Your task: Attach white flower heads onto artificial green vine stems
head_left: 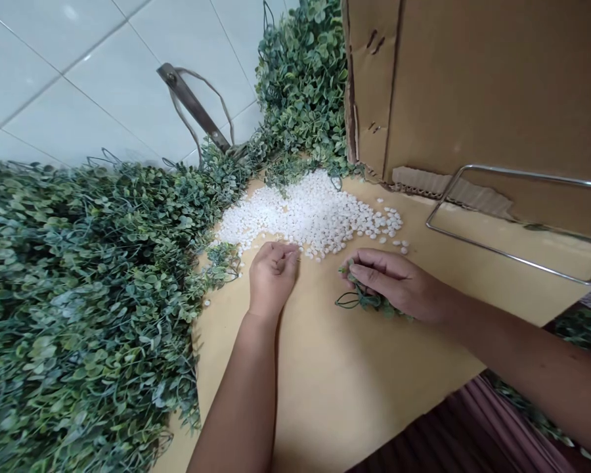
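Note:
My left hand (272,274) rests at the near edge of a pile of small white plastic pieces (308,209). Its fingers are curled and pinched together, and what is between them is too small or hidden to make out. To the right of it, my right hand (391,281) is closed on a sprig of artificial green leaves (369,299). A dark green stem loop sticks out below those fingers, and part of the sprig is covered by the hand. Both hands are low over a tan cardboard sheet (325,381).
A large heap of leafy artificial greenery (88,295) covers the left side, with more foliage (303,92) behind the pile. A cardboard box (482,92) stands back right, a bent metal wire frame (512,259) before it. A strap-like bar (194,105) with cord leans over white tiles (103,72).

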Demonstrator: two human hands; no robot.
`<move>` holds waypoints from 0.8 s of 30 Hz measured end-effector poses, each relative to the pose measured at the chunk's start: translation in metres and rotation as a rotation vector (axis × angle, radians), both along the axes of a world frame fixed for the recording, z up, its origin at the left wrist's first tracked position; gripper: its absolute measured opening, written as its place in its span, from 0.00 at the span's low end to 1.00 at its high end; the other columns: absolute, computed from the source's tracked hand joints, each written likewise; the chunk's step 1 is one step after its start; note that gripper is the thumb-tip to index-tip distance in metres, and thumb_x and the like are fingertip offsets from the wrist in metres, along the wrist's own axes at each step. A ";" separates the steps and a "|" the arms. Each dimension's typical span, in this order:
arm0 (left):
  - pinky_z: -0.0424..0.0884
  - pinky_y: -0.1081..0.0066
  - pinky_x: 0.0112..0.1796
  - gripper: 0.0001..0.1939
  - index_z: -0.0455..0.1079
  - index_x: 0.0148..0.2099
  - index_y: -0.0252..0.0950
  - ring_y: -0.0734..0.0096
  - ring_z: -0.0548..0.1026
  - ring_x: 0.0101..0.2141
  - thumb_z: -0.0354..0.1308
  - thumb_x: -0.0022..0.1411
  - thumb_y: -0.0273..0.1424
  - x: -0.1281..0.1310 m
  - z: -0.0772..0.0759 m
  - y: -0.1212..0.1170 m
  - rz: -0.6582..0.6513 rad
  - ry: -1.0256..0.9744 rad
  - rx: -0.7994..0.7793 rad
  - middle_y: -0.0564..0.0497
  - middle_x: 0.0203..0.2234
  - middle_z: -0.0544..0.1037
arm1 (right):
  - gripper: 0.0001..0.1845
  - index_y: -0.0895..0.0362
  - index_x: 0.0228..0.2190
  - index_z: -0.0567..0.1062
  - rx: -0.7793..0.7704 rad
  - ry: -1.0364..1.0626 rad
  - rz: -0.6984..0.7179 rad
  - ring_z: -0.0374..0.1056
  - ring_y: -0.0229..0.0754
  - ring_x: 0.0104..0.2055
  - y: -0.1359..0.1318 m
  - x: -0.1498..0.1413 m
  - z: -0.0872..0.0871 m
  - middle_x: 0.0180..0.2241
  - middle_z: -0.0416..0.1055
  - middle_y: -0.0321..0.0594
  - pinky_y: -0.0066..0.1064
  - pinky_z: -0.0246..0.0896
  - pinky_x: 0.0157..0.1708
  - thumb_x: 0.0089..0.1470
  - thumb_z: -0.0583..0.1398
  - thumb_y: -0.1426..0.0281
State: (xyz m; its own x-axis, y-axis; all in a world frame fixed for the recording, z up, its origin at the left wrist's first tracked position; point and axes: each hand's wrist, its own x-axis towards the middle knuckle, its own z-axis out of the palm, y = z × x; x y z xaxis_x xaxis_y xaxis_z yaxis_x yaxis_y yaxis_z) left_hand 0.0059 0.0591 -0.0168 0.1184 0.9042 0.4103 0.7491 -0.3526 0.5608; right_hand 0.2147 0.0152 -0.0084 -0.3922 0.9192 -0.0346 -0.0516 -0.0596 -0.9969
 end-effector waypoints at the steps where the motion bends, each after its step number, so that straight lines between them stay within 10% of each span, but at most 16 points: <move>1: 0.67 0.70 0.34 0.07 0.75 0.35 0.37 0.71 0.72 0.30 0.57 0.55 0.29 0.000 0.000 -0.001 -0.001 0.044 -0.015 0.49 0.29 0.75 | 0.17 0.58 0.25 0.68 0.009 -0.020 -0.001 0.58 0.33 0.24 0.000 0.000 0.000 0.23 0.63 0.35 0.23 0.55 0.22 0.53 0.56 0.56; 9: 0.67 0.69 0.35 0.07 0.75 0.31 0.39 0.68 0.73 0.32 0.55 0.53 0.25 -0.004 -0.002 0.002 0.063 0.073 -0.060 0.50 0.29 0.76 | 0.17 0.57 0.23 0.67 0.024 -0.066 -0.006 0.57 0.33 0.23 0.001 -0.001 -0.003 0.22 0.62 0.35 0.24 0.52 0.21 0.52 0.56 0.56; 18: 0.65 0.76 0.26 0.06 0.72 0.29 0.33 0.80 0.68 0.20 0.64 0.46 0.30 0.030 0.015 -0.010 0.073 -0.854 -0.394 0.54 0.20 0.75 | 0.14 0.58 0.24 0.68 0.032 -0.052 -0.038 0.59 0.33 0.24 0.003 -0.003 0.000 0.23 0.64 0.36 0.23 0.55 0.22 0.52 0.56 0.60; 24: 0.65 0.78 0.26 0.11 0.75 0.32 0.34 0.80 0.71 0.22 0.67 0.43 0.32 0.055 0.017 -0.028 -0.112 -1.010 -0.719 0.55 0.19 0.75 | 0.13 0.58 0.23 0.66 0.108 -0.079 -0.098 0.53 0.31 0.20 0.006 -0.002 0.001 0.19 0.58 0.31 0.23 0.48 0.18 0.53 0.54 0.62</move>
State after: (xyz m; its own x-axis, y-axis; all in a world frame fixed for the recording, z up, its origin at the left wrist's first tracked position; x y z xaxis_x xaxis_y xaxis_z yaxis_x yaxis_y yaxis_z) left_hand 0.0606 0.0310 -0.0003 0.1293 0.9666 -0.2211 -0.1438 0.2389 0.9603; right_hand 0.2126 0.0209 -0.0071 -0.3006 0.9529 0.0393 0.0274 0.0498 -0.9984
